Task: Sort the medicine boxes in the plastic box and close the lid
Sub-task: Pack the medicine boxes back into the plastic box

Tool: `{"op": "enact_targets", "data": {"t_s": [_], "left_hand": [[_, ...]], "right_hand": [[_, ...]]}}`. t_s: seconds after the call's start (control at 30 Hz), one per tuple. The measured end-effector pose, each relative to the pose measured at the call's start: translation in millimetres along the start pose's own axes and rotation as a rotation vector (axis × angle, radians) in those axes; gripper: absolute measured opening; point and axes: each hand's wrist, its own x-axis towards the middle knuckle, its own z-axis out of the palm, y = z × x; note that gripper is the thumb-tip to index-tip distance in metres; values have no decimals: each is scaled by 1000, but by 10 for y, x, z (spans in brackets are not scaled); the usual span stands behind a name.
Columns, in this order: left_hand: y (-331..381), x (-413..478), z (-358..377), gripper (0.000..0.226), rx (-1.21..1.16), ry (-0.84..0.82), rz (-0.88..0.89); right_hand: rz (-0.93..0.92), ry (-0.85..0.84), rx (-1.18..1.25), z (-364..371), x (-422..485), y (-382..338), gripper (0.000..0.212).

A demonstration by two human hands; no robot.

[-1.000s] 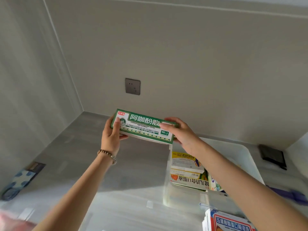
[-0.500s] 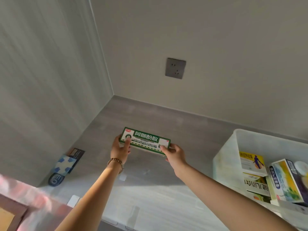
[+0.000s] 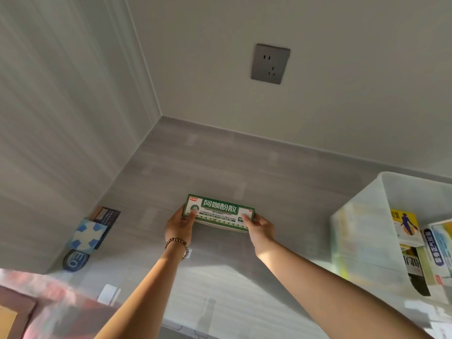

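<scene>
A long green and white medicine box (image 3: 220, 211) lies low over the grey counter, held at both ends. My left hand (image 3: 179, 225) grips its left end, thumb on top. My right hand (image 3: 259, 228) grips its right end. The translucent plastic box (image 3: 362, 231) stands at the right edge, well apart from the green box. Inside it stand several medicine boxes, among them a yellow one with a blue figure (image 3: 404, 226) and a white and blue one (image 3: 440, 243). No lid is in view.
The grey counter (image 3: 244, 167) meets walls at the back and left. A wall socket (image 3: 270, 63) sits above. A blue and white packet (image 3: 89, 234) and a dark round label (image 3: 74, 260) lie at the left wall. A small white item (image 3: 108, 293) rests near the front edge.
Both hands carried the green box from above the plastic box leftward and down to the counter. The view has swung left, so the plastic box now sits at the right edge.
</scene>
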Motion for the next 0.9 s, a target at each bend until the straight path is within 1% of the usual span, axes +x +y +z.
{"op": "enact_targets", "data": {"t_s": [0.17,0.33,0.43,0.53,0.6,0.67,0.73,0.77,0.83,0.9], "left_hand": [[-19,-18,42,31,-53,65,-57],[-23,61,51,32,-55,39,-75],[5,117,29,34,-44,9,-88],[108,144,-28,43,93,-45,-89],[255,126,-83,55,146,-39,-89],[496,84,-149,54,212,4,-32],[826,7,-211,47,322,63,51],[1024,-54,-225,45,330,81,102],[1437,-243,-183,42,261,62,227],[1840,-529,-57,39,198,39,343]], "right_hand": [[3,42,29,24,46,61,27],[33,101,-70,33,134,35,31],[70,68,-126,22,168,-26,32],[39,-4,-213,-35,144,-91,36],[-10,-52,-311,-124,105,-189,47],[-87,-115,-420,-238,39,-395,54],[-199,-188,-451,-380,-69,-706,53],[-263,-220,-441,-479,-140,-882,50],[-402,-272,-422,-764,-322,-1222,44],[-569,-264,-487,-1156,-488,-1499,43]]}}
